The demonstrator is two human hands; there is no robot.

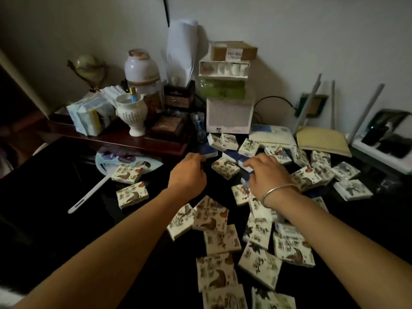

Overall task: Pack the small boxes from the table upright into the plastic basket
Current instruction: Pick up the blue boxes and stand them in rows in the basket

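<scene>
Small boxes (216,270) lie flat, scattered over the dark table (55,197) from 6 to 2 o'clock. Left hand (189,175), at 12, is curled; what it grips I cannot tell. Right hand (267,175), at 1, rests bent fingertips on a blue-sided box (234,158); whether it grasps the box is unclear

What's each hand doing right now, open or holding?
Left hand: fingers curled away from view, cannot tell.
Right hand: open, fingertips on a blue-edged box.
</scene>
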